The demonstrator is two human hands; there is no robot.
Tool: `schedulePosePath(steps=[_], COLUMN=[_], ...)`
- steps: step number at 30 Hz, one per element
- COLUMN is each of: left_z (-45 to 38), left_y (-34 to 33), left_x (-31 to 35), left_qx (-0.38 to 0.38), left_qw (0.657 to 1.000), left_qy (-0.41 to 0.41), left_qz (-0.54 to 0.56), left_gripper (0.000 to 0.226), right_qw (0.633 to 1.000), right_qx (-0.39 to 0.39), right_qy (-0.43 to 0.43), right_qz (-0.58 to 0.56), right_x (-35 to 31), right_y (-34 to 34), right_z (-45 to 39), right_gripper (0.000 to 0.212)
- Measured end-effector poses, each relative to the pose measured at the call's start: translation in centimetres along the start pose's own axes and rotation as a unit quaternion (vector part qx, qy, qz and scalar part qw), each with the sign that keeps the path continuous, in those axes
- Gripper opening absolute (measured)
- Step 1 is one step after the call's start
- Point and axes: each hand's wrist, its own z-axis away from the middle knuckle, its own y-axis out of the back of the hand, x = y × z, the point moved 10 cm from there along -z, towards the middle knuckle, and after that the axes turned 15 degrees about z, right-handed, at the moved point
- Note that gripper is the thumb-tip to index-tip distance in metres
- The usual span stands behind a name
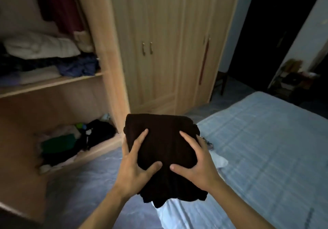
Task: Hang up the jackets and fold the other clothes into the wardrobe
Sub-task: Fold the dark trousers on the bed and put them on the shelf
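Both hands carry a folded dark garment (pixel 160 150) in the air between the bed (pixel 266 140) and the open wardrobe (pixel 99 79). Left hand (pixel 134 165) and right hand (pixel 197 161) grip its sides, thumbs and forefingers spread on top, other fingers hidden beneath. Its loose lower edge hangs free and could unfold; the crowded shelves may snag it.

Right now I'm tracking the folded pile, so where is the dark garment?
In the head view's lower centre, the dark garment is held between the left hand and right hand, above the floor beside the bed.
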Motion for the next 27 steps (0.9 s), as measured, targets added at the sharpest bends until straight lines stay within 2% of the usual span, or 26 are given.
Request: schedulePosePath(steps=[7, 12, 19, 27], left_z=[3.3, 5.6, 3.8, -4.7], left_y=[20.2, 28.1, 33.2, 36.5], left_x=[-2.6, -5.2, -10.5, -16.2], left_qx=[0.121, 0.174, 0.212, 0.227], left_qw=[0.993, 0.985, 0.976, 0.967], left_qy=[0.000, 0.017, 0.059, 0.111], left_qz=[-0.004, -0.002, -0.001, -0.033], left_gripper=[0.095, 0.096, 0.097, 0.097], right_qw=[0.992, 0.983, 0.972, 0.962], right_qx=[-0.071, -0.115, -0.176, -0.219], right_qy=[0.106, 0.143, 0.154, 0.144], right_qz=[-0.010, -0.014, -0.022, -0.070], right_x=[-16.0, -21.9, -23.7, -21.3], right_y=[-12.8, -19.8, -27.4, -35.6], right_z=[-5.5, -7.5, -12.1, -21.9], right_gripper=[0.096, 0.096, 0.096, 0.096])
